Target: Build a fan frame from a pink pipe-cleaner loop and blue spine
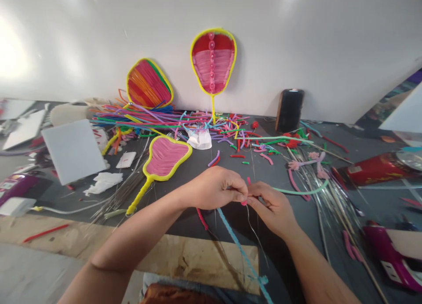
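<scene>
Pink fan (169, 157) lies left of the grips. Left hand (216, 190) grip narrow, pinching pink piece (244, 203) at meeting fingertips; wire (253, 229) dangles just below. Right hand (275, 211) grip also narrow, same piece. Phone (290, 110) stands beyond, can (379, 168) lies farther right.

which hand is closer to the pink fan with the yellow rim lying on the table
Left. The left hand is to the right of the pink fan, a little lower in the view; the right hand is farther right, past the left hand.
</scene>
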Demonstrator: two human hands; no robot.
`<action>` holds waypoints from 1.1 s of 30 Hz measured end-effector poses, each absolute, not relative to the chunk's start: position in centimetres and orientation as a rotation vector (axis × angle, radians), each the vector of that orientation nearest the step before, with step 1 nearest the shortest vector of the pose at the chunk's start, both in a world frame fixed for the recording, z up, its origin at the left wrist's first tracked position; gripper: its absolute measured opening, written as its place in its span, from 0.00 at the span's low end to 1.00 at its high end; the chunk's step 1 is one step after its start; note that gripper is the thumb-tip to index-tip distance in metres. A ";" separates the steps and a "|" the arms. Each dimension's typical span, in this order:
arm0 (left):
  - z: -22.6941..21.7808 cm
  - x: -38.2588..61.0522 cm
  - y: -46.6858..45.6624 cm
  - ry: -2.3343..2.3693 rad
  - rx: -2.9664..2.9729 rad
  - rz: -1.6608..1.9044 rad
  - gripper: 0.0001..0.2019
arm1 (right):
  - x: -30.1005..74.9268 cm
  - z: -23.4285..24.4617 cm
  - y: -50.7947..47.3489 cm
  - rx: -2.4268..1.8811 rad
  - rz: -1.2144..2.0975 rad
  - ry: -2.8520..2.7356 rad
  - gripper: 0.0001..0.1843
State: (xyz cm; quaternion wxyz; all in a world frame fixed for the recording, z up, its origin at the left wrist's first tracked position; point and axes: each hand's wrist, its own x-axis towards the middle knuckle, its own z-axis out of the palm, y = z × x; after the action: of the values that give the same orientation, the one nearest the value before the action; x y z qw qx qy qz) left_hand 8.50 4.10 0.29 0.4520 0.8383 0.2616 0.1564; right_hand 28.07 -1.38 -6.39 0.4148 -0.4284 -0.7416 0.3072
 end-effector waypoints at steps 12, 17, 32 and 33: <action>-0.3 8.6 4.5 0.959 2.253 0.198 0.09 | 28.7 -5.2 -2.0 -1.185 0.285 -1.961 0.04; -1.5 8.8 4.6 1.045 2.332 0.149 0.09 | 27.6 -5.0 -2.5 -1.062 0.263 -2.016 0.05; -1.4 8.3 5.7 0.807 2.224 0.082 0.06 | 28.1 -5.2 -2.4 -1.047 0.272 -2.021 0.05; -1.5 8.4 5.6 0.816 2.218 0.091 0.06 | 28.0 -5.1 -2.4 -1.018 0.266 -2.040 0.06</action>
State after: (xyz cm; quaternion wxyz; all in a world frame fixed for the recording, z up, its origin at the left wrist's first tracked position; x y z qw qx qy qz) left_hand 8.37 5.64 -1.49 0.3785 0.8681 0.3192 0.0357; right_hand 27.99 -2.39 -5.15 0.4105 -0.4044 -0.8104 0.1057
